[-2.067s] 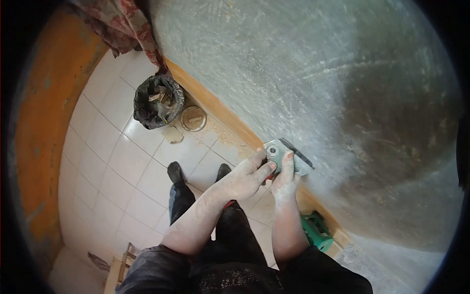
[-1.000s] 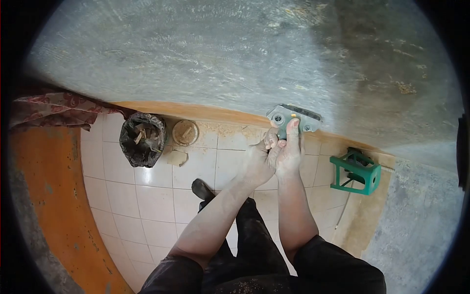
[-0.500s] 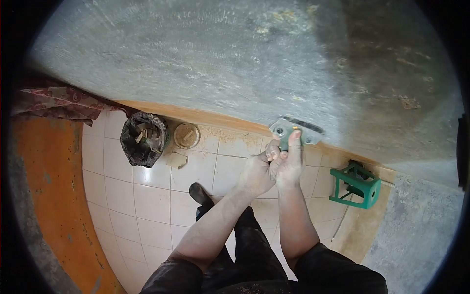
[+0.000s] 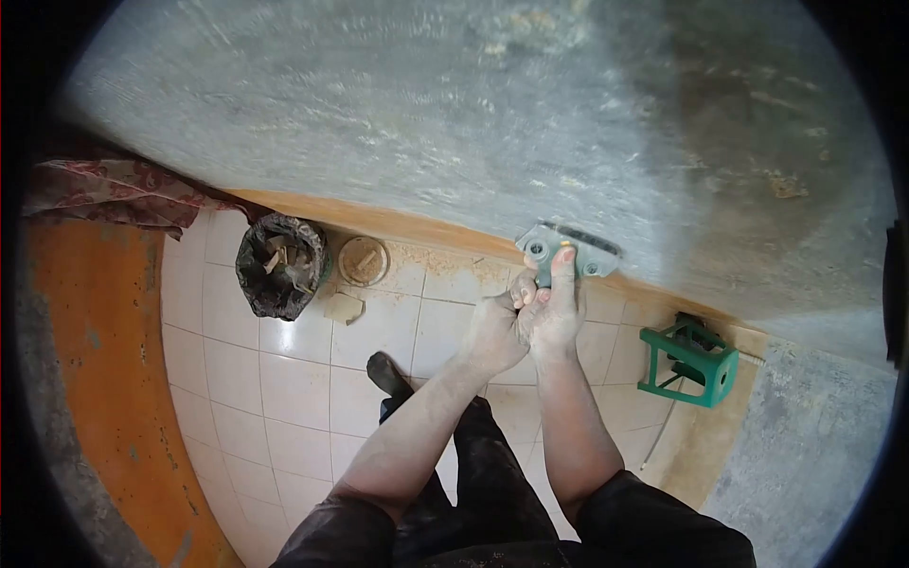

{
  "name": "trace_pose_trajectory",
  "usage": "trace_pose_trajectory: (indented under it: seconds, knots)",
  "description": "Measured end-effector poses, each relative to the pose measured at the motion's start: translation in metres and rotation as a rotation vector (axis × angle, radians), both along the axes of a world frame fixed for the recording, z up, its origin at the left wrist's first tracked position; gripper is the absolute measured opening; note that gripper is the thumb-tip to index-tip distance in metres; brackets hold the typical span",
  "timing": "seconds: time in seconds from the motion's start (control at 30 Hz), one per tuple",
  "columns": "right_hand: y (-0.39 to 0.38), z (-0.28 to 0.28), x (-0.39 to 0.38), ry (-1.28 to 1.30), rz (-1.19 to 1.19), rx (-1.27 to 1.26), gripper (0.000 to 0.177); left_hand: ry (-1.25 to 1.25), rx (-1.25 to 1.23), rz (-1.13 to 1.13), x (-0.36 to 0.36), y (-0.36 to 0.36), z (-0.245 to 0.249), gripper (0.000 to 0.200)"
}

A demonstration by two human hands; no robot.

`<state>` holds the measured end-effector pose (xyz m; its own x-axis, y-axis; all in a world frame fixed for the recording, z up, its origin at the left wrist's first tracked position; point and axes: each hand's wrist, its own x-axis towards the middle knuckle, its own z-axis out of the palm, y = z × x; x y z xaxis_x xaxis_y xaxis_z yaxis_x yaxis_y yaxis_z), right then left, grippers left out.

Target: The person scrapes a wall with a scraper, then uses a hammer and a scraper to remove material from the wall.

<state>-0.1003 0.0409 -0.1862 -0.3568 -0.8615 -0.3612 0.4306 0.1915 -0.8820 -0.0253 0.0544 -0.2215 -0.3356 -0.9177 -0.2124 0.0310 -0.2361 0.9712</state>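
Grey scraper [image 4: 595,255], right of centre, has barely shifted; left hand [image 4: 494,337] and right hand [image 4: 557,320] stay clamped on it, keeping work by this wall [image 4: 407,123] patch.

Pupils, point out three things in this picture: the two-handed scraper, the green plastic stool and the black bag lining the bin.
Scraper [image 4: 586,252], head view: right part of its metal head.
Green plastic stool [image 4: 715,365], head view: its side.
Black bag [image 4: 250,273], head view: its left folds.

Black-lined bin [image 4: 269,305] of scraps [image 4: 274,261], pale piece [image 4: 345,309] on tiled floor [image 4: 294,383], green stool [image 4: 712,358], patterned cloth [image 4: 114,194]
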Motion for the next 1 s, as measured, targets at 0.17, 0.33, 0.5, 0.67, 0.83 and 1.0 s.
trace_pose_trajectory:
  seconds: [0.17,0.33,0.5,0.67,0.83,1.0]
  knots:
    - [-0.004,0.020,0.005,0.014,-0.010,-0.095,0.043,-0.012,0.039,-0.023,0.001,-0.003,0.009,0.041]
    - [-0.002,0.006,0.003,0.026,-0.019,0.027,0.037,0.016,0.024,0.001,-0.004,0.004,-0.006,0.034]
    - [-0.003,0.010,0.008,-0.001,-0.043,-0.056,0.038,-0.045,0.107,-0.053,0.004,0.002,-0.002,0.028]
    - [-0.006,0.006,0.007,-0.023,-0.043,-0.059,0.039,-0.052,0.056,-0.016,0.002,-0.001,0.006,0.031]
    - [-0.003,0.005,0.009,-0.012,-0.067,-0.057,0.040,-0.080,0.117,-0.059,0.006,-0.001,0.006,0.033]
    - [-0.003,0.010,0.008,-0.032,-0.041,-0.093,0.037,0.004,0.035,0.011,0.004,-0.003,0.009,0.036]
